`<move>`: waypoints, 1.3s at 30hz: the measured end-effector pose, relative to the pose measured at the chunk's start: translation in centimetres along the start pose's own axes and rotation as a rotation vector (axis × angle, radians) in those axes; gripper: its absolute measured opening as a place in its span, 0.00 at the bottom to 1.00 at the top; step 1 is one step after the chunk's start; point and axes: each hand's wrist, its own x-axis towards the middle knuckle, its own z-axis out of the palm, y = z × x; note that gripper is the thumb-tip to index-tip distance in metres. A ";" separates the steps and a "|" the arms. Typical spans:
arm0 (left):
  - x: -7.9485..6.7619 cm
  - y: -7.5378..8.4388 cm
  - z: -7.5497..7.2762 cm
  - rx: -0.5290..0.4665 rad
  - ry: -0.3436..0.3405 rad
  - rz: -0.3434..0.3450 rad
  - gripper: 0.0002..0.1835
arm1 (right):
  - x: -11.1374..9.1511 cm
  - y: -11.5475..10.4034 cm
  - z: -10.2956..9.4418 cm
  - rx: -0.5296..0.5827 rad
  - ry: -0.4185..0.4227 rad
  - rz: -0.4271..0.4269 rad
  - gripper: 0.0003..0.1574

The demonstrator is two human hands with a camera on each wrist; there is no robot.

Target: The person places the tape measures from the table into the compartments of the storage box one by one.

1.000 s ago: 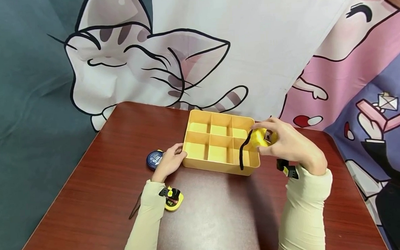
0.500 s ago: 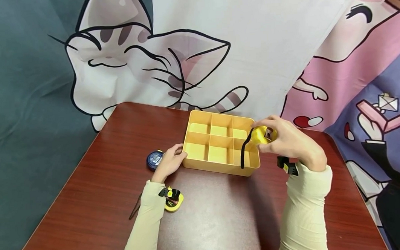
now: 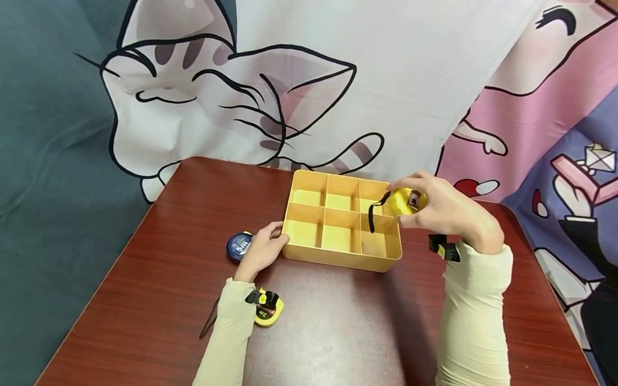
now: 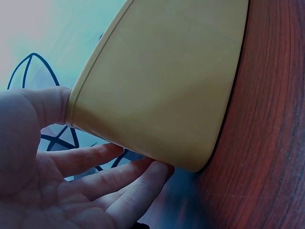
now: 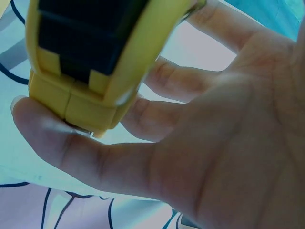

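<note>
In the head view, a yellow compartment box (image 3: 342,260) lies on the table. My left hand (image 3: 262,249) grips its left end, thumb at the rim and fingers against the outer wall; the left wrist view shows this hand (image 4: 90,176) beside the box wall (image 4: 162,81). Over the box's right compartments, my right hand (image 3: 446,212) pinches a yellow tape measure (image 3: 401,203) between thumb and fingers. A black wrist strap (image 3: 371,219) hangs from it over the box. Up close in the right wrist view, the tape measure (image 5: 102,90) shows a dark side panel.
A blue tape measure (image 3: 236,247) marked 5m lies just left of my left hand. Another yellow tape measure (image 3: 269,313), marked 2m, sits partly hidden by my left wrist, with a dark strap (image 3: 209,319) beyond the sleeve. A printed curtain (image 3: 385,55) hangs behind the table (image 3: 136,295).
My right hand has shifted slightly up and back with the tape measure, and its strap hangs higher and further back over the box. The left hand and box stay put.
</note>
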 end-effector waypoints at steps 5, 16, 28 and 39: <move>0.0 0.2 0.0 0.013 0.001 -0.003 0.29 | 0.3 0.3 0.4 -0.006 -0.008 0.011 0.29; -0.1 0.4 0.0 0.025 0.089 0.043 0.26 | 1.0 1.0 1.4 0.019 -0.072 -0.005 0.27; -0.6 1.6 0.1 0.068 0.270 0.146 0.16 | 1.5 1.4 2.9 0.032 -0.128 0.014 0.30; -0.9 2.0 0.0 0.089 0.255 0.139 0.16 | 2.0 1.5 4.0 0.019 -0.145 -0.020 0.30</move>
